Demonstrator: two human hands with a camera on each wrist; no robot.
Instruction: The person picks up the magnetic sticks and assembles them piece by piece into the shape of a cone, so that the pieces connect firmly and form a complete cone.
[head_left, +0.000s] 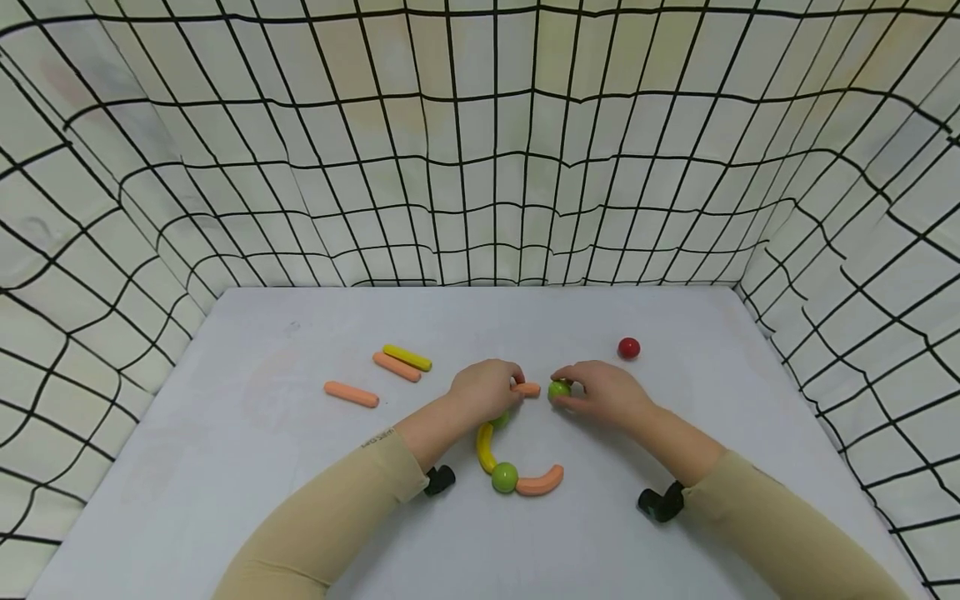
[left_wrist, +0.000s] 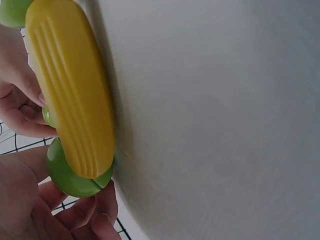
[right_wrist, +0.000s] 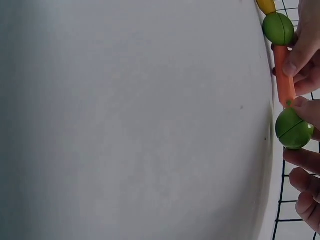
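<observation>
My left hand (head_left: pixel 483 390) pinches a straight orange rod (head_left: pixel 529 389) between thumb and fingers. One end of the rod meets a green ball (right_wrist: pixel 278 28), partly covered by that hand in the head view. From this ball runs a curved yellow piece (head_left: pixel 486 448) to another green ball (head_left: pixel 505 477), which adjoins a curved orange piece (head_left: pixel 540 482). My right hand (head_left: pixel 606 393) grips a third green ball (right_wrist: pixel 294 129) by thumb and fingertips, close to the rod's free end. Seen from the left wrist, the yellow piece (left_wrist: pixel 72 90) shows grooves along its side.
Left of the hands lie two loose orange rods (head_left: pixel 351 394) and a yellow rod (head_left: pixel 407 357). A red ball (head_left: pixel 628 348) sits beyond the right hand. Black-gridded white walls (head_left: pixel 487 183) enclose the white table (head_left: pixel 247 433) at the back and sides.
</observation>
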